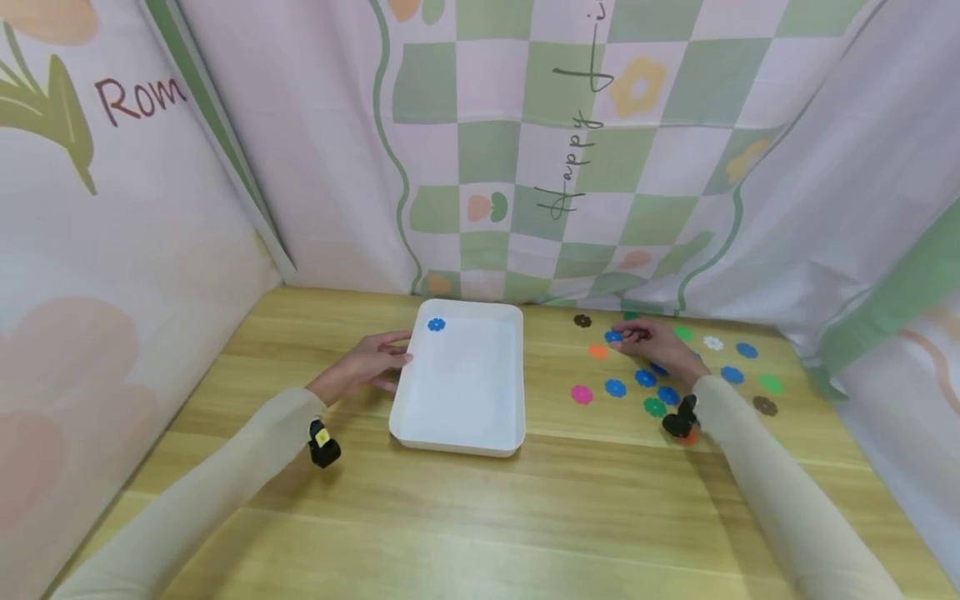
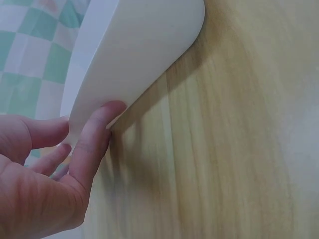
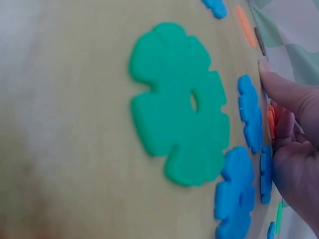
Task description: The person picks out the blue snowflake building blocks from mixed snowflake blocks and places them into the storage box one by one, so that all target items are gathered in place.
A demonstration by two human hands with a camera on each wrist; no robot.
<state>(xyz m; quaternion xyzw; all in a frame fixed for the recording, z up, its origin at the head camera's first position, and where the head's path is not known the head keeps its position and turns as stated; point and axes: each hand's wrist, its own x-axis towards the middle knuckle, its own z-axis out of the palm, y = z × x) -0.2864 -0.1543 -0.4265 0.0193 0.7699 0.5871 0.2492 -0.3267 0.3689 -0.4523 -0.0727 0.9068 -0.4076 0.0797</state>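
A white rectangular tray (image 1: 457,446) lies on the wooden table with one blue flower-shaped disc (image 1: 437,325) at its far left corner. My left hand (image 1: 367,364) holds the tray's left side; in the left wrist view one fingertip meets the rim and another digit presses low on the outer wall (image 2: 139,55). Among scattered flower discs at the right, my right hand (image 1: 660,343) pinches a blue flower disc (image 1: 613,337) between thumb and finger. The right wrist view hides that disc behind the thumb, with a green flower disc (image 3: 169,109) close to the camera.
Around the right hand lie several more discs: pink (image 1: 582,394), orange (image 1: 597,352), brown (image 1: 582,321), white (image 1: 713,342), light green (image 1: 771,383) and blue (image 1: 732,375). A patterned curtain (image 1: 487,150) hangs along the table's far edge, and another cloth (image 1: 112,250) hangs at the left.
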